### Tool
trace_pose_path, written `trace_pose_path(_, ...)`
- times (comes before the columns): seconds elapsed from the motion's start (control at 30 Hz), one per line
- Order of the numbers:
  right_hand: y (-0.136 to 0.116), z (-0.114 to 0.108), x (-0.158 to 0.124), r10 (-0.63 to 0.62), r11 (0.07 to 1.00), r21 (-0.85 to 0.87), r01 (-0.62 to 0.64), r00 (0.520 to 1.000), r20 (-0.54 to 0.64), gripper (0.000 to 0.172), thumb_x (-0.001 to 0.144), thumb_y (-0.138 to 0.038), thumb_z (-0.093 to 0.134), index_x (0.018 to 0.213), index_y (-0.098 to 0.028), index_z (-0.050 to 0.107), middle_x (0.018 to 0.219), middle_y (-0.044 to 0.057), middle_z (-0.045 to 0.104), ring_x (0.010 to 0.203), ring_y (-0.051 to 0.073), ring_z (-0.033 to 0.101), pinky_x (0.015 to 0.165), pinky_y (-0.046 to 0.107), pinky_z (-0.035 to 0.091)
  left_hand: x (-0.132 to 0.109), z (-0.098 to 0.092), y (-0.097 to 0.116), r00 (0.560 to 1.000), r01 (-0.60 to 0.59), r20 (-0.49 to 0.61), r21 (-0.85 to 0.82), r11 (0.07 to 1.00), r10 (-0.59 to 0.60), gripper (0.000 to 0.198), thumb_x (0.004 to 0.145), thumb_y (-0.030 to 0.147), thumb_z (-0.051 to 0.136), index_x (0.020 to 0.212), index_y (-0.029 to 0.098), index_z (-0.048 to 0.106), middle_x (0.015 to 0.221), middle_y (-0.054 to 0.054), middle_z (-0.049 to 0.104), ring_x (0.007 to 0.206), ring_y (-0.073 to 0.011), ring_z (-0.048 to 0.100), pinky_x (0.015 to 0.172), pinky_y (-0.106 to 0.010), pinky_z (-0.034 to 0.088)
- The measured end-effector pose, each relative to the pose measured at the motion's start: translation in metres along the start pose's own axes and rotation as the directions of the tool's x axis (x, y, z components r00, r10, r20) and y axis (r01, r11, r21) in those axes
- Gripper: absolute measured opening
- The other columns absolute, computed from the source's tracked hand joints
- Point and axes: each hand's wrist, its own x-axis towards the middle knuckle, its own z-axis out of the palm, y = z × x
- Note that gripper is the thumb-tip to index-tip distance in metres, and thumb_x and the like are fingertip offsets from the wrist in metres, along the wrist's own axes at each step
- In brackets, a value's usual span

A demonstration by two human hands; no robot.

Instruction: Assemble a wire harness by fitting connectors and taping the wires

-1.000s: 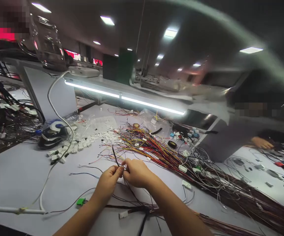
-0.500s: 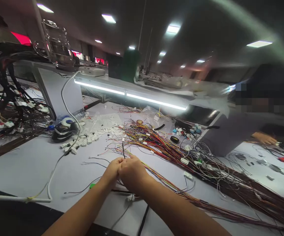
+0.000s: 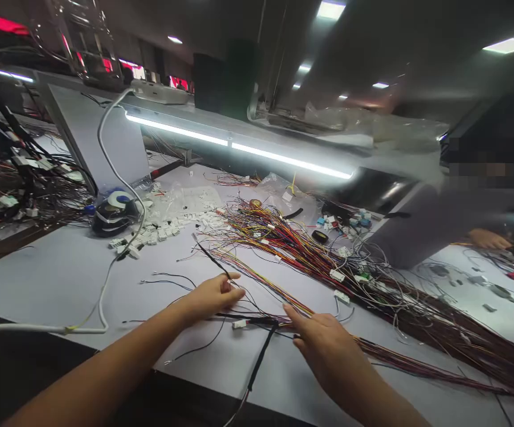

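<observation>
My left hand [image 3: 215, 295] is over the white tabletop, thumb and forefinger apart. A thin black-wrapped wire [image 3: 211, 256] runs up to its fingertips; no grip on it shows. My right hand [image 3: 326, 347] is open, its forefinger stretched toward the wires of a harness. That harness has a black-taped branch [image 3: 261, 357] coming toward me and a small white connector [image 3: 239, 324] between my hands. Several coloured wires [image 3: 268, 286] run from it toward the upper left, and loose dark wires with terminals [image 3: 165, 279] lie left of my left hand.
A thick bundle of wires [image 3: 301, 252] crosses the table to the right. White connectors [image 3: 163, 230], a tape dispenser-like black object [image 3: 113, 214] and a white cable [image 3: 105, 281] lie left. A light bar [image 3: 284, 159] hangs behind. At right is another person's hand [image 3: 488, 239].
My hands were together on a dark wire; now they have parted, the right moving right and toward me. The black-wrapped wire now leans left, and the white connector shows between the hands.
</observation>
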Motion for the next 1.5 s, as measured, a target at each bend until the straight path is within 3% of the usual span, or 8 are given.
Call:
trace_pose_path(0.13, 0.038, 0.017, -0.056, 0.000, 0.997, -0.071, 0.003, 0.999, 0.042, 0.063, 0.089, -0.012, 0.050, 0.146, -0.033, 0.031, 0.084, 0.006, 0.067, 0.073, 0.022, 0.058, 0.073, 0.039, 0.046, -0.009, -0.002, -0.009, 0.982, -0.182, 0.092, 0.279, 0.943, 0.163, 0.012, 0.077, 0.032, 0.066, 0.081, 0.021, 0.067, 0.103, -0.008, 0.066, 0.097, -0.0274, 0.056, 0.088, -0.038, 0.038)
trace_pose_path(0.3, 0.060, 0.031, -0.098, -0.081, 0.993, -0.078, 0.083, 0.996, 0.032, 0.071, 0.082, -0.012, 0.056, 0.145, -0.036, 0.036, 0.099, 0.008, 0.070, 0.084, 0.023, 0.065, 0.073, 0.033, 0.053, -0.004, -0.037, -0.037, 0.837, -0.528, 0.432, 0.798, 0.291, 0.336, 0.026, 0.092, 0.015, 0.042, 0.104, 0.023, 0.064, 0.094, -0.008, 0.064, 0.082, -0.0214, 0.054, 0.070, -0.032, 0.038)
trace_pose_path(0.37, 0.062, 0.034, -0.097, -0.085, 0.993, -0.085, 0.084, 0.996, 0.002, 0.067, 0.081, -0.014, 0.058, 0.142, -0.036, 0.041, 0.104, 0.009, 0.069, 0.091, 0.024, 0.065, 0.075, 0.033, 0.054, -0.006, -0.055, -0.042, 0.836, -0.524, 0.443, 0.819, 0.232, 0.324, 0.030, 0.093, 0.012, 0.040, 0.110, 0.024, 0.062, 0.094, -0.009, 0.064, 0.081, -0.0211, 0.054, 0.069, -0.031, 0.039)
trace_pose_path(0.53, 0.034, 0.028, -0.036, -0.108, 0.994, -0.003, 0.108, 0.993, -0.054, 0.042, 0.088, -0.012, 0.051, 0.127, -0.028, 0.056, 0.106, 0.011, 0.066, 0.093, 0.022, 0.062, 0.079, 0.037, 0.051, -0.025, -0.081, -0.033, 0.791, -0.576, 0.473, 0.790, 0.212, 0.388, 0.030, 0.094, 0.032, 0.052, 0.123, 0.027, 0.057, 0.107, -0.007, 0.063, 0.094, -0.0224, 0.057, 0.082, -0.033, 0.041)
trace_pose_path(0.93, -0.060, 0.058, 0.157, 0.065, 0.987, 0.114, -0.117, 0.920, 0.387, 0.031, 0.084, -0.038, 0.059, 0.108, -0.019, 0.064, 0.102, 0.010, 0.068, 0.096, 0.027, 0.063, 0.080, 0.036, 0.048, -0.044, -0.072, -0.031, 0.961, -0.173, 0.065, 0.899, 0.403, 0.267, 0.057, 0.075, 0.017, 0.058, 0.132, 0.018, 0.051, 0.130, -0.010, 0.058, 0.119, -0.0279, 0.051, 0.096, -0.043, 0.041)
trace_pose_path(1.33, -0.071, 0.080, 0.187, 0.139, 0.938, 0.203, -0.282, 0.839, 0.526, 0.031, 0.073, -0.016, 0.054, 0.104, -0.019, 0.061, 0.095, 0.010, 0.069, 0.088, 0.024, 0.064, 0.071, 0.032, 0.045, -0.092, -0.075, -0.053, 0.934, -0.020, -0.176, 0.844, 0.536, 0.312, 0.068, 0.085, 0.033, 0.059, 0.146, 0.029, 0.029, 0.147, -0.011, 0.039, 0.128, -0.0308, 0.046, 0.100, -0.048, 0.043)
trace_pose_path(1.4, -0.061, 0.084, 0.181, 0.146, 0.786, 0.443, -0.432, 0.825, 0.545, 0.023, 0.077, -0.018, 0.046, 0.095, -0.022, 0.060, 0.082, 0.003, 0.067, 0.076, 0.017, 0.062, 0.064, 0.027, 0.043, -0.103, -0.081, -0.057, 0.935, 0.017, -0.219, 0.814, 0.581, 0.279, 0.064, 0.088, 0.040, 0.056, 0.146, 0.031, 0.029, 0.147, -0.010, 0.040, 0.127, -0.0301, 0.047, 0.100, -0.046, 0.045)
trace_pose_path(1.5, -0.056, 0.094, 0.170, 0.150, 0.055, 0.823, -0.565, 0.820, 0.553, 0.008, 0.070, -0.018, 0.049, 0.077, -0.019, 0.052, 0.067, -0.001, 0.057, 0.062, 0.012, 0.053, 0.061, 0.024, 0.040, -0.112, -0.084, -0.055, 0.927, 0.030, -0.257, 0.779, 0.626, 0.274, 0.059, 0.089, 0.039, 0.055, 0.143, 0.031, 0.034, 0.143, -0.010, 0.042, 0.125, -0.0292, 0.049, 0.099, -0.042, 0.047)
